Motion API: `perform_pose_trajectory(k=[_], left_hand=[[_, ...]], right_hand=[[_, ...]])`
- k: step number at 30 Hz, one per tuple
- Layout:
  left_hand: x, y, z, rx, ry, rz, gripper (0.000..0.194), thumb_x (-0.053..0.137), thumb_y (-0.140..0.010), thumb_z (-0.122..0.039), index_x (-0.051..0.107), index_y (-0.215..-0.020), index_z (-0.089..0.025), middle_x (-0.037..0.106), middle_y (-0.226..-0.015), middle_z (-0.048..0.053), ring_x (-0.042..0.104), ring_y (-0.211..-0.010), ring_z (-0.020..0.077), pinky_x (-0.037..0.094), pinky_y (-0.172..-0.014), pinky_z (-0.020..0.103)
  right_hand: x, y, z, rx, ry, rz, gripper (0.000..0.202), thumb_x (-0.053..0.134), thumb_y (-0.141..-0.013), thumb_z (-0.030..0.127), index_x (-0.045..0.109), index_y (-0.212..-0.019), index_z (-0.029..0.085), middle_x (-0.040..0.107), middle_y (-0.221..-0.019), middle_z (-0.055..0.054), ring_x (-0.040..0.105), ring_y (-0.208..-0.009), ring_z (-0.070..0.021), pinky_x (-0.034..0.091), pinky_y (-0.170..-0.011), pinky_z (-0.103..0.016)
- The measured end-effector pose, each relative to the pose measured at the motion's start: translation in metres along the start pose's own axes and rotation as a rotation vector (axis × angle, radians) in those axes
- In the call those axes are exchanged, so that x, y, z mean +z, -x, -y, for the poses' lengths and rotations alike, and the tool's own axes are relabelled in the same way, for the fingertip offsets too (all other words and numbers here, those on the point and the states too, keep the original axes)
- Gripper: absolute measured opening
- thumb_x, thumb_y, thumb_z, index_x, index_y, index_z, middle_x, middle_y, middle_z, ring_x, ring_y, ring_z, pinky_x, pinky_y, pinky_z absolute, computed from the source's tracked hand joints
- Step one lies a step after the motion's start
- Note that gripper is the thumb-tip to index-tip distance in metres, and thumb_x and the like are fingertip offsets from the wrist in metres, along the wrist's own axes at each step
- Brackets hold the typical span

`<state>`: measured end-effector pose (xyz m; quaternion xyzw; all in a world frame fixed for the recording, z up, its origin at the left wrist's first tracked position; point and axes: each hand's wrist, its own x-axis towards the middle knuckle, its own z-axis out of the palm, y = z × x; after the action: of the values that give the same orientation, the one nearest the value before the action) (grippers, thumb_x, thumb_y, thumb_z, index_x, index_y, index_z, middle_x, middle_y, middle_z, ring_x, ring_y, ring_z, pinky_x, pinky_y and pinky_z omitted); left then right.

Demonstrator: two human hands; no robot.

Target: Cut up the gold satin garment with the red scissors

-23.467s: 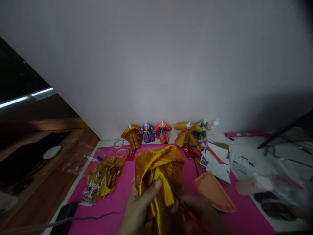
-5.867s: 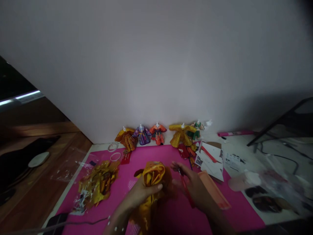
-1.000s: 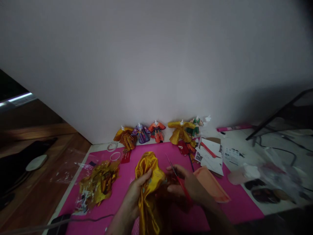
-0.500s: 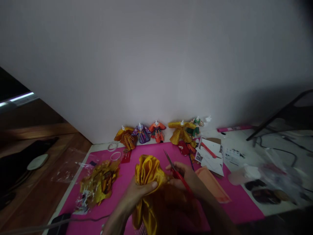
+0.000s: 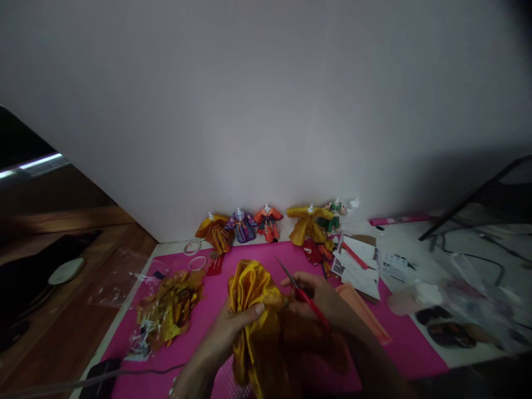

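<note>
Bunched golden satin fabric [image 5: 253,282] hangs in folds over the near middle of the pink mat. My left hand [image 5: 239,324] is closed around its left side, thumb pressed across the front. On the other side, my right hand [image 5: 311,296] is closed with red-handled scissors [image 5: 305,299] in it, the thin blades pointing up and to the left. The right fingertips meet the fabric's right edge, and I cannot make out whether they pinch it. A darker, sheer golden part of the cloth droops below the right hand.
Small headless dolls in robes, such as the orange one [image 5: 268,221], line the wall. Golden scraps [image 5: 172,307] lie left on the pink mat [image 5: 153,360]. White papers [image 5: 359,271], an orange cloth strip [image 5: 363,313] and a bottle [image 5: 415,296] are at right. A cable crosses the lower left.
The golden fabric has turned slightly, and its folds now lie more open at the top. Both hands keep their grip, with the scissors shifted slightly left. The camera view has moved a little.
</note>
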<state>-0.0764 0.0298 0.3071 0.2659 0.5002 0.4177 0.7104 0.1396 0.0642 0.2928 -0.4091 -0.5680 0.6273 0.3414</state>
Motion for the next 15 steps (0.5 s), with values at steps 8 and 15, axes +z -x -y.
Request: perform_pose_trajectory(k=[8,15], left_hand=[[0.002,-0.001,-0.001,-0.150,0.125,0.093,0.036,0.084,-0.068,-0.032,0.079,-0.095,-0.008,0.082,-0.086,0.018,0.078,-0.076,0.0322,0.060,-0.074,0.039],[0.005,-0.002,0.001,-0.161,0.245,0.005,0.048,0.086,-0.064,-0.023,0.073,-0.109,-0.009,0.083,-0.090,0.016,0.076,-0.093,0.0361,0.059,-0.084,0.041]], right_hand=[[0.003,0.002,-0.004,-0.028,-0.010,0.020,0.036,0.078,-0.069,0.021,0.066,-0.102,0.019,0.060,-0.079,0.002,0.058,-0.072,-0.0161,0.046,-0.068,-0.028],[-0.005,0.022,-0.008,-0.089,0.075,-0.100,0.039,0.076,-0.080,0.032,0.062,-0.115,0.022,0.066,-0.098,-0.005,0.063,-0.092,-0.0224,0.049,-0.082,-0.033]])
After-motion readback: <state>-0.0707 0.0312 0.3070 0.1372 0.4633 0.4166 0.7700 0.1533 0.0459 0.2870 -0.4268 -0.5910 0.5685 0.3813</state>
